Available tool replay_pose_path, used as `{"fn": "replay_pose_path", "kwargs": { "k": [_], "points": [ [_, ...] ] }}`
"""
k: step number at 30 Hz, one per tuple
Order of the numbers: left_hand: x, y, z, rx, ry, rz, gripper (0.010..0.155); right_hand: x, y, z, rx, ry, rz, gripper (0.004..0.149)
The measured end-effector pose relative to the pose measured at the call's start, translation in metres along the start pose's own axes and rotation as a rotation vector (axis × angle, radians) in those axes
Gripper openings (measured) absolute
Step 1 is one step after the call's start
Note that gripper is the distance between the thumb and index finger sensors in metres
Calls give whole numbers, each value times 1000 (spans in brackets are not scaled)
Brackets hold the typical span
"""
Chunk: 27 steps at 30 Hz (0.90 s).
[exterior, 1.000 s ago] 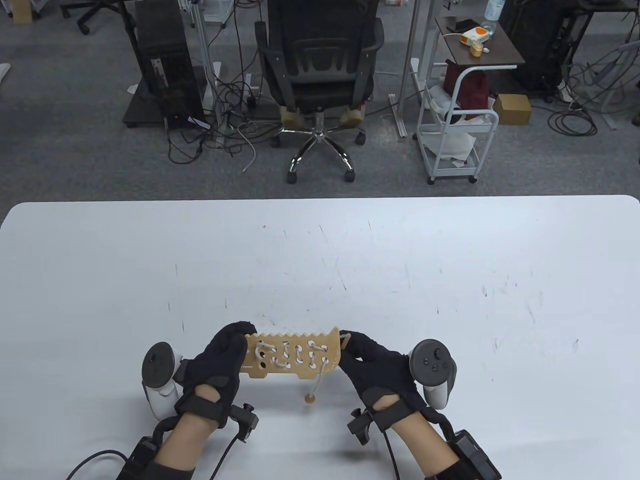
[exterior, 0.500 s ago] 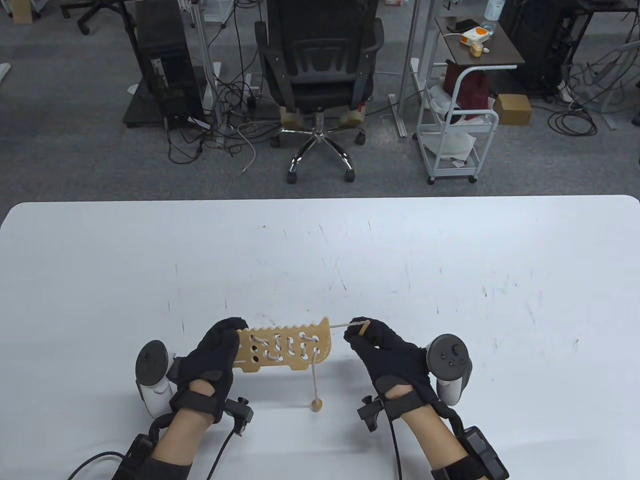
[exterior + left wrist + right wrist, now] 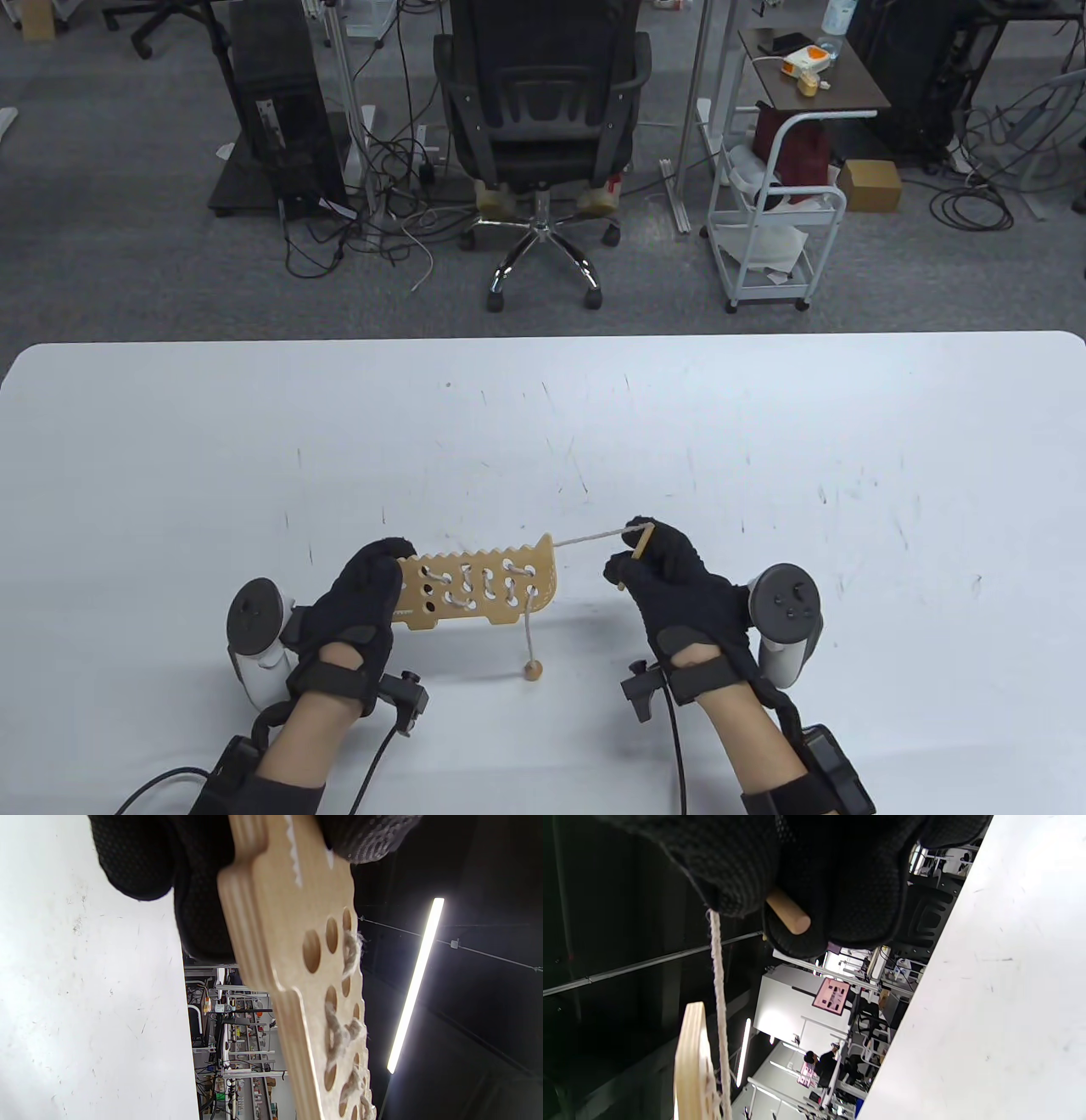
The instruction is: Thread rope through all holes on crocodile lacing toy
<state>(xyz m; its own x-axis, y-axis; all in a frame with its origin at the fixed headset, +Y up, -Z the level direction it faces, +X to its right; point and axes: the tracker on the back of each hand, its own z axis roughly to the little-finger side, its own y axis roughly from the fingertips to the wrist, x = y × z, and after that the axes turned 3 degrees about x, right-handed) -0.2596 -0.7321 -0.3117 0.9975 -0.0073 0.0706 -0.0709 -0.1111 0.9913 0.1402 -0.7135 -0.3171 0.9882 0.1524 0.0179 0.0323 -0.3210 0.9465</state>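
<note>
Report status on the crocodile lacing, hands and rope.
Left hand grips the crocodile board by one end. Right hand pinches the wooden needle, rope taut. Bead end dangles. Nothing in the way.

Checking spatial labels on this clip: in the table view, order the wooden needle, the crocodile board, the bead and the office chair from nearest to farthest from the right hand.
1. Wooden needle: pinched in the right hand.
2. Crocodile board: to its left, held by the left hand.
3. Bead: hanging below the board; close to the board's near end in distance.
4. Office chair: on the floor beyond the table.

Left hand (image 3: 361, 594) grip closed; right hand (image 3: 670, 577) pinching
</note>
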Motion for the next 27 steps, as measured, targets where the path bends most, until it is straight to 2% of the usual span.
{"fn": "replay_pose_path", "kwargs": {
  "k": [7, 10, 13, 20, 23, 27],
  "points": [
    [8, 3, -4, 17, 4, 37, 51, -7, 1, 8, -35, -14, -38, 42],
    [12, 4, -7, 27, 0, 59, 51, -11, 3, 10, -44, -39, -47, 41],
    [17, 5, -9, 37, -13, 84, 51, -14, 3, 9, -41, 22, -69, 42],
    [28, 9, -12, 48, -10, 138, 51, -17, 4, 9, -40, 45, -76, 63],
    [31, 9, -12, 51, -13, 163, 51, -19, 4, 11, -35, 56, -120, 53],
    [34, 10, -12, 52, -15, 182, 51, -24, 6, 13, -35, 44, -117, 43]
  ]
}}
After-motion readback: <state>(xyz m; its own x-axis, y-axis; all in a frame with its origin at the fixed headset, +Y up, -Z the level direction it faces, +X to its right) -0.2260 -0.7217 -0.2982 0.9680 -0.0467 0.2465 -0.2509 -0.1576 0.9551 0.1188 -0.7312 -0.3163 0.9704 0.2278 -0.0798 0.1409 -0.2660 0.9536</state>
